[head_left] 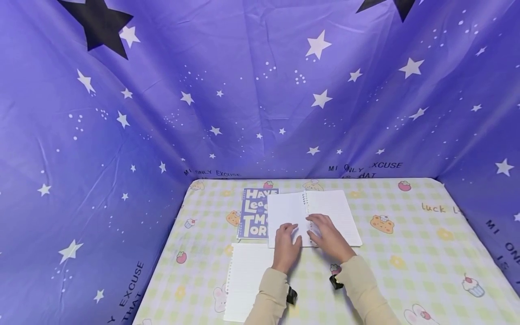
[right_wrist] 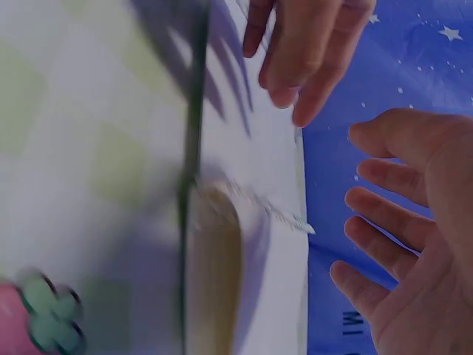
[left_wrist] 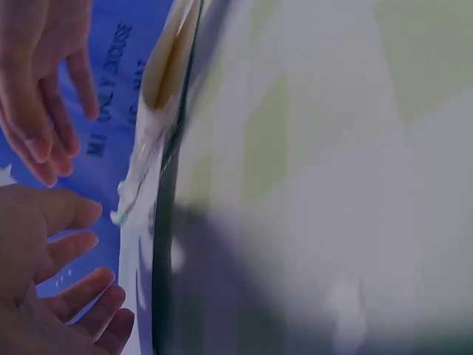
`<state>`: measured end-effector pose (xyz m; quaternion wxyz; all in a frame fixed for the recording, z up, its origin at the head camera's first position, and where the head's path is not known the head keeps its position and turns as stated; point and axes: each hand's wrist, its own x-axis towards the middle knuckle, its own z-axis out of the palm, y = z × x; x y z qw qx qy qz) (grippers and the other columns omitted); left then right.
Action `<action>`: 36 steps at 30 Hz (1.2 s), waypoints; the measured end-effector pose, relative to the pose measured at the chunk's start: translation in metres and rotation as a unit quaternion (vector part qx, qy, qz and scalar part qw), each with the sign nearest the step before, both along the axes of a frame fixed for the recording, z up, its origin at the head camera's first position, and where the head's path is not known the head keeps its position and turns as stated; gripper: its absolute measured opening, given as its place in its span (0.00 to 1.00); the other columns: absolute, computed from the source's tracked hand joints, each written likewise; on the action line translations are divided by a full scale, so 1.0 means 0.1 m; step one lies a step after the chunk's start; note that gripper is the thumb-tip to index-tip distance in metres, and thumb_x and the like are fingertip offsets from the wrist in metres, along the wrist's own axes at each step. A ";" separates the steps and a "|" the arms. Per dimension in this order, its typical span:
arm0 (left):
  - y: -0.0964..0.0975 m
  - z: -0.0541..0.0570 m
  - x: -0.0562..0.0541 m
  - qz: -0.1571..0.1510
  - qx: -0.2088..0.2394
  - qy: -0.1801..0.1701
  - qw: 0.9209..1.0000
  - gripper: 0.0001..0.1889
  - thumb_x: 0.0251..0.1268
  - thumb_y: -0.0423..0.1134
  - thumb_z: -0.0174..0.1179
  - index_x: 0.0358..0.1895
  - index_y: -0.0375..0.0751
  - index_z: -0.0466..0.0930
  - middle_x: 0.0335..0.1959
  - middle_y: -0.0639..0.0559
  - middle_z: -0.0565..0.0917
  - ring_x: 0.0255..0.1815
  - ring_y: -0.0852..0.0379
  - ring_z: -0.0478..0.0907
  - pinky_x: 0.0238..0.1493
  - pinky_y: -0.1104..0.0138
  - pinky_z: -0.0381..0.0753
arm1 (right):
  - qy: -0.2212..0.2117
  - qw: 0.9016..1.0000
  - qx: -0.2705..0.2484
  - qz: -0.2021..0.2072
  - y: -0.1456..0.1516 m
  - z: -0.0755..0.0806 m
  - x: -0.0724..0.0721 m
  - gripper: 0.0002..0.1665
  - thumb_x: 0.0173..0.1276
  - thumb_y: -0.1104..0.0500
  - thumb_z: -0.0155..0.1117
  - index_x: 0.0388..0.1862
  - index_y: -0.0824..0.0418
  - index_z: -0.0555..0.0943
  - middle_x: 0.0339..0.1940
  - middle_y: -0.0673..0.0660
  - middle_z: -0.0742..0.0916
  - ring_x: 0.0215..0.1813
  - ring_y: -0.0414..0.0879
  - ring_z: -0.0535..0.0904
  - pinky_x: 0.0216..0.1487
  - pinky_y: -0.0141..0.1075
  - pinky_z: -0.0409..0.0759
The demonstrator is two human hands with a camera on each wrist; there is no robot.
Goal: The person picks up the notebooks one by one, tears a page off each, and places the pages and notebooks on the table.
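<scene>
A spiral notebook (head_left: 333, 203) lies open on the table, its ring binding running between two white pages. My left hand (head_left: 287, 246) is over the near part of the left page, fingers relaxed. Beside it, near the binding, my right hand (head_left: 331, 239) has its fingers spread and slightly bent. Both wrist views show the left hand (left_wrist: 63, 274) and the right hand (right_wrist: 421, 214) with nothing between the fingers, close above the notebook. Seen edge-on in the right wrist view, the page stack (right_wrist: 214, 288) curves up at the binding.
A purple notebook (head_left: 253, 214) with white lettering lies partly under the open one's left side. White lined paper (head_left: 248, 280) with a holed left edge lies nearer, partly hidden by the left sleeve. A checked cloth (head_left: 418, 253) covers the table; starry purple curtains (head_left: 260, 90) surround it.
</scene>
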<state>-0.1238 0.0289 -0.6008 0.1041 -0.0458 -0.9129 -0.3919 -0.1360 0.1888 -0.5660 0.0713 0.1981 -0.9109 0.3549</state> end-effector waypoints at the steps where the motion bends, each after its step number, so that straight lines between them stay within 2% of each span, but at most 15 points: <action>1: 0.03 0.00 0.00 -0.008 -0.005 -0.004 1.000 0.18 0.61 0.36 0.66 0.55 0.39 0.83 0.56 0.43 0.79 0.58 0.45 0.75 0.64 0.55 0.74 | 0.000 1.000 0.002 -0.002 0.03 0.01 -0.02 0.24 0.66 0.65 0.66 0.61 0.69 0.76 0.62 0.67 0.78 0.67 0.63 0.69 0.69 0.57 0.69; 6: 0.17 0.01 0.02 -0.054 -0.027 -0.013 0.998 0.20 0.62 0.39 0.66 0.58 0.41 0.82 0.60 0.43 0.78 0.63 0.46 0.74 0.67 0.56 0.72 | -0.002 1.000 0.013 -0.012 0.15 0.05 -0.11 0.25 0.66 0.65 0.65 0.61 0.71 0.75 0.62 0.68 0.78 0.67 0.64 0.69 0.70 0.58 0.68; 10: 0.25 0.02 0.01 -0.100 -0.053 -0.021 0.993 0.24 0.60 0.43 0.68 0.61 0.45 0.80 0.65 0.42 0.76 0.68 0.45 0.71 0.71 0.55 0.69 | -0.012 1.000 0.020 -0.017 0.21 0.03 -0.16 0.26 0.66 0.65 0.65 0.62 0.71 0.74 0.63 0.69 0.77 0.67 0.65 0.68 0.71 0.58 0.66; 13: 0.28 0.02 0.00 -0.135 -0.101 -0.005 0.986 0.28 0.58 0.46 0.70 0.63 0.45 0.79 0.67 0.40 0.74 0.70 0.44 0.69 0.72 0.54 0.68 | -0.016 0.999 0.022 -0.019 0.26 0.01 -0.19 0.26 0.66 0.64 0.65 0.62 0.71 0.74 0.63 0.69 0.77 0.67 0.65 0.67 0.70 0.59 0.66; 16: 0.29 0.00 -0.01 -0.158 -0.169 0.019 0.973 0.30 0.57 0.47 0.71 0.64 0.45 0.78 0.68 0.39 0.74 0.71 0.43 0.69 0.72 0.53 0.68 | -0.011 0.999 0.024 -0.018 0.29 -0.01 -0.22 0.26 0.66 0.65 0.65 0.61 0.72 0.74 0.62 0.70 0.77 0.66 0.66 0.68 0.69 0.60 0.66; 19: 0.31 -0.05 -0.02 -0.165 -0.228 0.037 0.959 0.27 0.59 0.46 0.69 0.64 0.48 0.79 0.69 0.41 0.73 0.71 0.44 0.70 0.71 0.54 0.69 | -0.011 0.999 0.031 -0.017 0.34 -0.01 -0.25 0.25 0.66 0.65 0.65 0.61 0.72 0.74 0.61 0.71 0.77 0.65 0.67 0.68 0.68 0.60 0.67; 22: 0.31 -0.09 -0.02 -0.166 -0.253 0.039 0.952 0.24 0.63 0.44 0.66 0.63 0.52 0.79 0.70 0.44 0.73 0.71 0.46 0.70 0.71 0.55 0.69 | -0.022 0.999 0.040 -0.020 0.39 0.00 -0.29 0.26 0.68 0.65 0.64 0.62 0.73 0.73 0.62 0.71 0.77 0.66 0.67 0.68 0.69 0.60 0.66; 26: 0.29 -0.09 -0.01 -0.171 -0.254 0.038 0.951 0.22 0.65 0.43 0.64 0.62 0.52 0.80 0.71 0.45 0.72 0.72 0.47 0.69 0.71 0.55 0.70 | -0.034 0.998 0.046 -0.026 0.44 -0.01 -0.38 0.26 0.68 0.64 0.63 0.63 0.73 0.72 0.62 0.72 0.76 0.66 0.67 0.67 0.69 0.60 0.65; 36: 0.23 -0.07 0.03 -0.179 -0.254 0.025 0.950 0.21 0.64 0.42 0.64 0.61 0.53 0.82 0.70 0.45 0.73 0.71 0.47 0.70 0.71 0.56 0.70 | -0.049 0.996 0.064 -0.039 0.53 -0.14 -0.57 0.29 0.68 0.61 0.64 0.63 0.74 0.71 0.61 0.73 0.76 0.66 0.68 0.67 0.69 0.61 0.66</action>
